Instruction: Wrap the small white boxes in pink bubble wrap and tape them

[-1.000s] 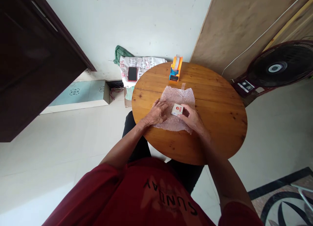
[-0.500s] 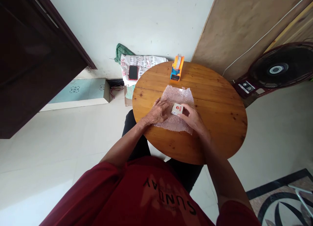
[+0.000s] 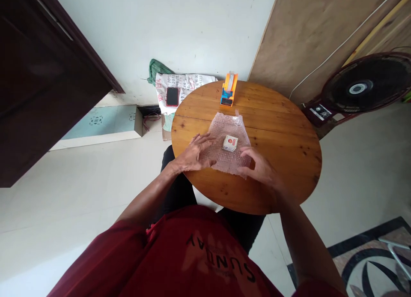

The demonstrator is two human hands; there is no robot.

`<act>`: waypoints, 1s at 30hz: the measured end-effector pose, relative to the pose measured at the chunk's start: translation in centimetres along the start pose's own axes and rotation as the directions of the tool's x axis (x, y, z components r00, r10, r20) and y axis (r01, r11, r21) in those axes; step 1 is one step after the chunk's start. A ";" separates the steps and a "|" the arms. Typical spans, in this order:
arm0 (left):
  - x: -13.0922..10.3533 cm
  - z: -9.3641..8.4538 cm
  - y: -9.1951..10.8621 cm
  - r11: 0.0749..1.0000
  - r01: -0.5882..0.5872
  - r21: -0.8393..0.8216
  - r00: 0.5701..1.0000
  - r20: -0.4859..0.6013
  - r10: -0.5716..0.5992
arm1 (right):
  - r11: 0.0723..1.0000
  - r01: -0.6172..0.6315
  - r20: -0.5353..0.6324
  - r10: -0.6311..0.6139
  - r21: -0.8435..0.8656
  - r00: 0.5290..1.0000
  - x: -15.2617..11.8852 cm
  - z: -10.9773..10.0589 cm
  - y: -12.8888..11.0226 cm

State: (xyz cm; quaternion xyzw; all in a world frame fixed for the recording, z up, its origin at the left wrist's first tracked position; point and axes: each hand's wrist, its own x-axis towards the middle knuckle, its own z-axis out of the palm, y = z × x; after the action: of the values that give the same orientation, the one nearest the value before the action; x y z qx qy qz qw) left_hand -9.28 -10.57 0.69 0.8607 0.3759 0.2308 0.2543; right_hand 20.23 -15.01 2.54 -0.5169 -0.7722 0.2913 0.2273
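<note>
A small white box [image 3: 230, 143] with a red mark lies near the middle of a sheet of bubble wrap [image 3: 221, 127], which is spread on the round wooden table [image 3: 282, 138]. My left hand [image 3: 194, 153] is over the left edge of the wrap, fingers apart, holding nothing. On the other side, my right hand [image 3: 258, 166] is at the wrap's lower right edge, thumb and fingers apart with a gap between them. Neither hand touches the box.
An orange and blue tape dispenser [image 3: 228, 90] stands at the table's far edge. Beyond the left edge, a phone [image 3: 172, 96] lies on a printed white sack [image 3: 162, 80]. A large fan [image 3: 358, 89] is at the right.
My right hand has let go of the box and moved back toward the wrap's lower right edge. My left hand has shifted left, with its fingers spread wider. The box stays on the wrap.
</note>
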 end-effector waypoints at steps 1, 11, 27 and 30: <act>-0.7 -0.1 0.5 0.998 -0.024 0.053 0.999 0.030 0.022 | 0.998 0.020 0.032 -0.018 -0.058 0.999 -0.6 0.2 -0.2; -2.1 2.1 2.5 0.949 -0.065 0.307 0.995 0.095 0.038 | 0.930 0.076 -0.085 -0.114 -0.359 0.990 -1.0 3.3 0.3; 7.7 0.6 0.1 0.906 0.240 -0.349 0.961 -0.044 -0.272 | 0.975 -0.203 -0.276 0.221 0.091 0.935 3.0 0.2 1.5; 8.1 1.3 -0.2 0.825 0.279 -0.491 0.945 -0.012 -0.327 | 0.969 -0.213 -0.342 0.244 0.126 0.907 3.6 0.5 2.1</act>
State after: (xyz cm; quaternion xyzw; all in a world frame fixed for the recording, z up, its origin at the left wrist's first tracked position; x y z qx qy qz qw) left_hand -3.67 -4.62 1.23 0.6872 0.4498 0.3145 0.4760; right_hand 19.95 -11.17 0.93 -0.6377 -0.6393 0.2507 0.3490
